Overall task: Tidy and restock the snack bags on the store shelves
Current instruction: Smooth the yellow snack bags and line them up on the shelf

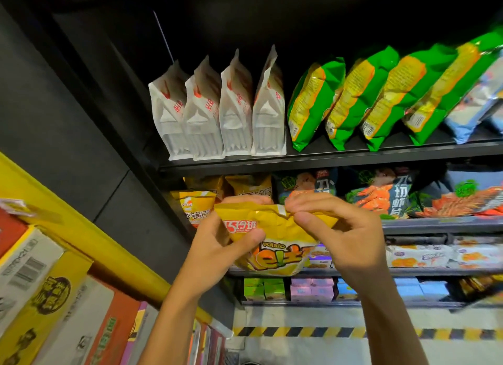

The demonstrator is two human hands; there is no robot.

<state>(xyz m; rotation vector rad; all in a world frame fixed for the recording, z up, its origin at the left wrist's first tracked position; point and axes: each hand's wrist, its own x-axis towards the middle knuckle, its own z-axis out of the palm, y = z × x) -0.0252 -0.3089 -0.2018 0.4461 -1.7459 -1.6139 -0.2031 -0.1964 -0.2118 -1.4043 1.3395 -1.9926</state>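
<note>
Fingers of the left hand (217, 242) curl round the left side of a yellow potato snack bag (275, 242), thumb pressed on its front. Those of the right hand (340, 228) pinch the bag's crumpled top edge, thumb in front. Behind the fingertips lie more yellow bags (196, 206) on the second shelf (435, 224), with dark shrimp-chip bags (381, 195) just right of them. Above the fingers stand white bags (217, 114) and green bags (367, 97). Well left of the fingers sit cardboard boxes (40, 283).
</note>
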